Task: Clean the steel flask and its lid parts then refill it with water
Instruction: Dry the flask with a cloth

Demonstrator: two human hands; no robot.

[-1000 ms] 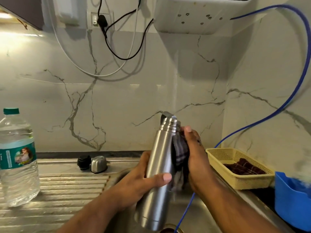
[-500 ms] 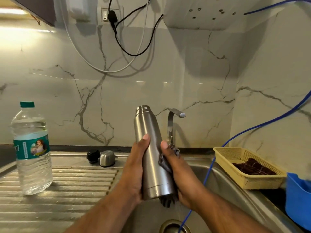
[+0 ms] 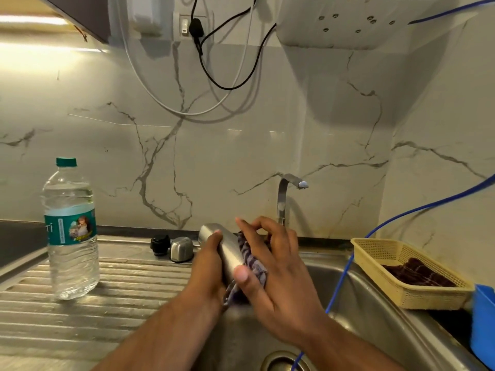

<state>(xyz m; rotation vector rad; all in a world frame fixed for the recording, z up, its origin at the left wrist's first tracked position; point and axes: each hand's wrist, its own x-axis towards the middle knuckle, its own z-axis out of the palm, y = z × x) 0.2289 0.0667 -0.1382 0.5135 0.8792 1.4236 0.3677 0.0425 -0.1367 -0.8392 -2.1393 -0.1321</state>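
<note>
The steel flask [image 3: 229, 253] is held over the sink, tilted with one end pointing away toward the wall. My left hand [image 3: 207, 269] grips its body from the left. My right hand [image 3: 276, 263] wraps a striped purple cloth [image 3: 251, 259] around the flask's right side, thumb in front. Two lid parts stand on the drainboard behind: a black stopper [image 3: 160, 245] and a steel cap [image 3: 181, 249]. A clear water bottle [image 3: 70, 231] with a green cap stands at the left.
The sink basin [image 3: 375, 303] has a drain [image 3: 281, 362] near the bottom edge and a tap [image 3: 288, 194] at the back. A blue hose [image 3: 340, 279] runs into the basin. A yellow basket [image 3: 396, 274] with a dark cloth and a blue tub [image 3: 483, 325] sit at the right.
The flask has come down from upright to a low tilt over the sink. My right hand slid the cloth along its side, and both hands now sit lower.
</note>
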